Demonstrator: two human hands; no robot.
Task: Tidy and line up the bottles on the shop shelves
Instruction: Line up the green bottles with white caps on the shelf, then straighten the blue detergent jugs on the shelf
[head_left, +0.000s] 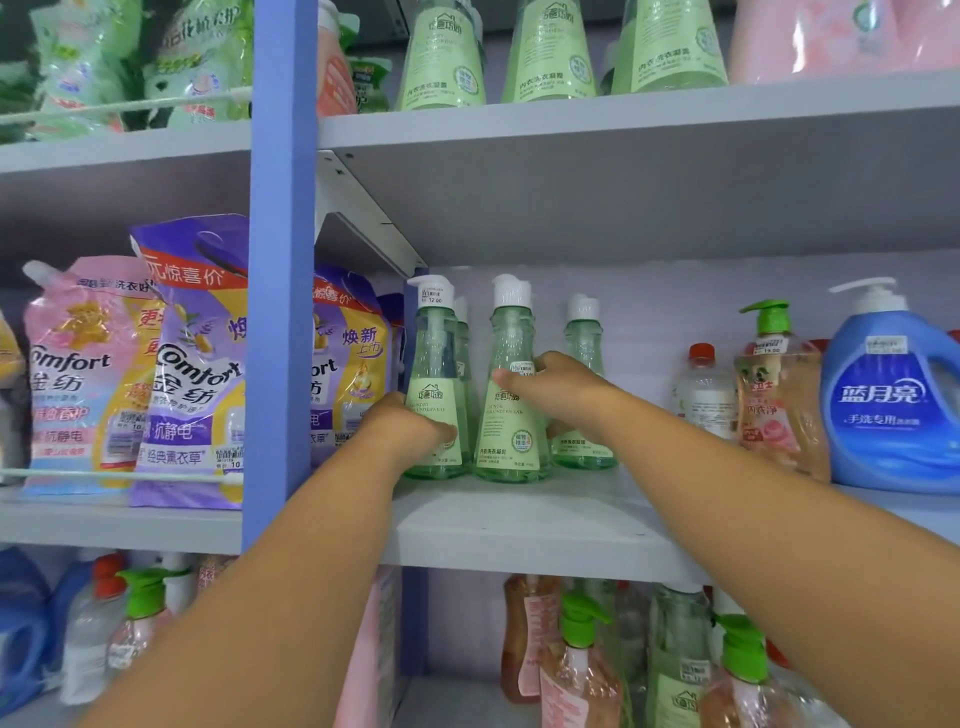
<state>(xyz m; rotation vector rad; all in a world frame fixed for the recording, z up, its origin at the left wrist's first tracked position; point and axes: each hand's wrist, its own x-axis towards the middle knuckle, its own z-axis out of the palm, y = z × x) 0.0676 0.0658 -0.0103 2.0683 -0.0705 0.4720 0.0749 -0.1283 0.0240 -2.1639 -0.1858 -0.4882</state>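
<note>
1. While we face the grey middle shelf (524, 525), two clear green bottles with white pump caps stand at its ten o'clock.
2. Our left hand (410, 423) grips the left green bottle (434, 364).
3. Our right hand (558, 389) curls around the right green bottle (511, 415).

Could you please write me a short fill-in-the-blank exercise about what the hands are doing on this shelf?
1. The left hand grips a pale ____ bottle with a white cap.
2. The right hand holds the neighbouring bottle on the ____ shelf.
3. The blue jug has a ____ pump top.

Missing words: green; middle; white
</note>
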